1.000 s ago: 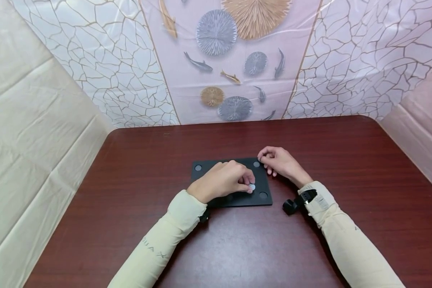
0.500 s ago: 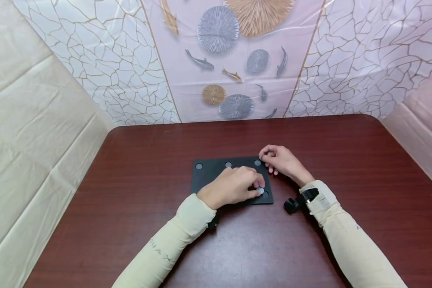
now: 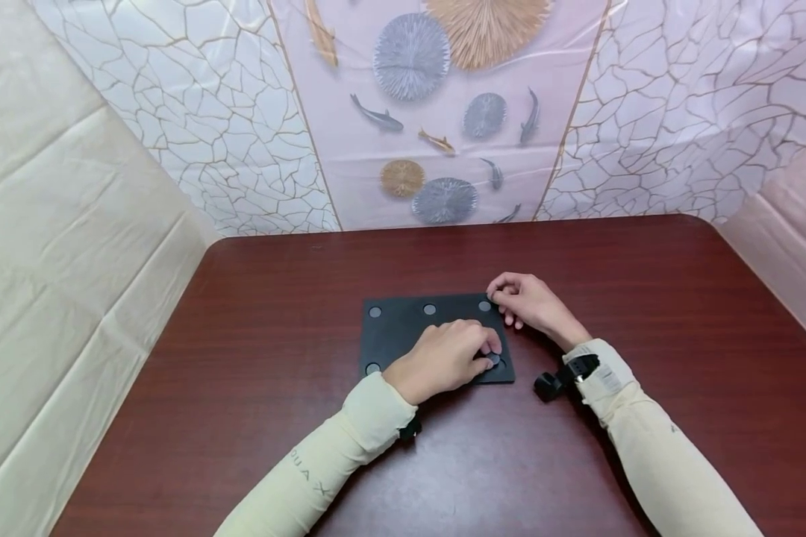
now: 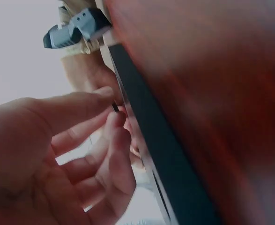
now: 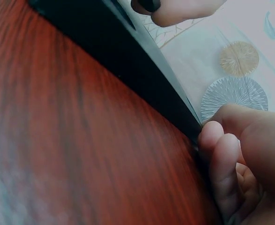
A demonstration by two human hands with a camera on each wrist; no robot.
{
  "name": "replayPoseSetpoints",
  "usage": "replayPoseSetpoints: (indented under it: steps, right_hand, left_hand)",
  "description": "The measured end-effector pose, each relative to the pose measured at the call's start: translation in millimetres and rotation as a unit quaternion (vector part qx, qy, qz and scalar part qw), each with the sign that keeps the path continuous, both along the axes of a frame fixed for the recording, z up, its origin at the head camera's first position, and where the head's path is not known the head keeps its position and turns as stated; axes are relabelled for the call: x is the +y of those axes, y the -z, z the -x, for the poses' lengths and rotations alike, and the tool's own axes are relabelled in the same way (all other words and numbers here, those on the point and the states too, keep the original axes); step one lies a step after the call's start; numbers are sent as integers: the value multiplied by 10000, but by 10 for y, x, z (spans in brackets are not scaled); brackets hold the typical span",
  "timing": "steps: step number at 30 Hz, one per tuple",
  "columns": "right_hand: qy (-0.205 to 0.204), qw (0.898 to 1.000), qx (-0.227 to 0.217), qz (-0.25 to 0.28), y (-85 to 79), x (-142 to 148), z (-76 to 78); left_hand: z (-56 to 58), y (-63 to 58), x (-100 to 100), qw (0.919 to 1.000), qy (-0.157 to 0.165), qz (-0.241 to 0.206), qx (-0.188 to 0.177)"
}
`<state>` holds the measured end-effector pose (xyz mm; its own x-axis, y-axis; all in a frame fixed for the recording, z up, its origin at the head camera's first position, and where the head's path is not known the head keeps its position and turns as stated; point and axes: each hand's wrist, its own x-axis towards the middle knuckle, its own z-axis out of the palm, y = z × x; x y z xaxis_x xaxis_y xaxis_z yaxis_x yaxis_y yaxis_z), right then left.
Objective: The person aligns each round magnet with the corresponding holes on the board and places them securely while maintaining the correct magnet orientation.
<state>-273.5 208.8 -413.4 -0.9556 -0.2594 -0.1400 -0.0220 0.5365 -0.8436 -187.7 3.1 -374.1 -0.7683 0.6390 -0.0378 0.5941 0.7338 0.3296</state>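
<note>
A flat black rectangular board [image 3: 396,335] lies on the table, with round recesses along its far and near sides. My left hand [image 3: 443,358] reaches over its near right part, pinching a small thin grey disc [image 3: 493,359] between thumb and fingers. In the left wrist view the disc [image 4: 115,107] shows edge-on as a dark sliver, close above the board. At the far right corner my right hand [image 3: 530,302] holds the board with thumb and curled fingertips. The right wrist view shows those fingertips [image 5: 212,136] right at the corner.
Grey circles [image 3: 430,309] show in the board's far-side recesses, and another [image 3: 373,368] at the near left. The reddish-brown table [image 3: 275,313] extends around the board to a patterned wall covering [image 3: 443,112]. A black wrist camera [image 3: 549,385] hangs beside the right wrist.
My left hand has moved right and toward the near right recess with the disc, uncovering the far middle and near left circles. The right hand stays at the corner.
</note>
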Motion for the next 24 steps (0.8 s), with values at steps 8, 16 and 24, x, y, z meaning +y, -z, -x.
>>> replayPoseSetpoints:
  steps: [8,16,24]
  right_hand:
    - [-20,10000,-54,-4,-21,-2,-18]
    - [-30,10000,-48,-22,-15,-2,-17]
    - [-65,10000,3,-13,-9,-7,-14]
  left_hand:
    - [-62,-1,52,9997,-225,-32,35]
    - [-62,30,110,9996,-239,34,177]
    - [-66,38,126,9989,-471,-39,-39]
